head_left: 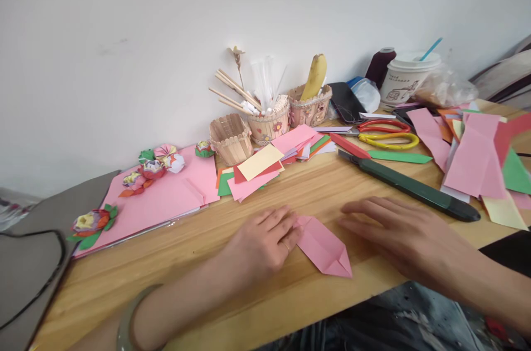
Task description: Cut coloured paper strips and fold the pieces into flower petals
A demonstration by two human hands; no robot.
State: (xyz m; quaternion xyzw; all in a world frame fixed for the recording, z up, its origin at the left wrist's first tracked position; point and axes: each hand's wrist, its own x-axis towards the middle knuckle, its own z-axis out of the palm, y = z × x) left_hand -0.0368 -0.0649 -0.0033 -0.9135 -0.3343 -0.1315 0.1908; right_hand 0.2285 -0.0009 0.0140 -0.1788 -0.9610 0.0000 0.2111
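A folded piece of pink paper (321, 246) lies flat on the wooden table, its near right end creased to a blunt point with a small folded flap. My left hand (265, 237) rests at the paper's left end, fingers bent and tips pressing on that edge; a ring and a bangle show on this arm. To the right of the paper, my right hand (394, 235) hovers or rests low with its fingers stretched out, holding nothing. It is slightly blurred and a small gap separates it from the paper. The left thumb is mostly hidden.
Beyond my right hand lies a green utility knife (410, 185), with scissors (388, 135) behind it. Paper scraps (473, 157) pile up at right. Paper flowers (153, 165) sit on pink sheets (161, 201) at left. Small wooden baskets (230, 138) and a lidded cup (409, 79) line the wall.
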